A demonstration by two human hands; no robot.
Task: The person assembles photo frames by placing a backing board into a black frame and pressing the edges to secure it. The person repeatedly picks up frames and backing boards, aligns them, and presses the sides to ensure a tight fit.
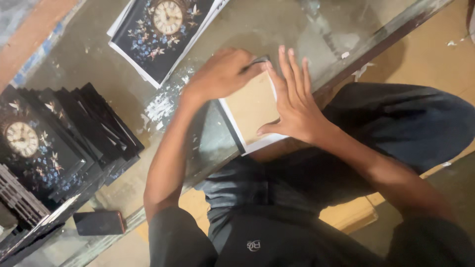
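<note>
Board: tan board point(251, 106) with a white-and-black sheet edge showing under it, lying on the glass worktop point(277, 24) beneath both hands, at the worktop's near edge.
Right hand: right hand point(295, 101) released, fingers spread flat, pressing on the board's right side.
Left hand: left hand point(221, 74) curled over the board's far corner, seemingly pinching a small dark tool point(259, 60); blur hides the grip.
Beyond left hand: pile of dark floral clock prints point(161, 32).
Far left of left hand: fanned stack of finished clock panels point(54, 143), with a phone point(99, 222) lying near it.
</note>
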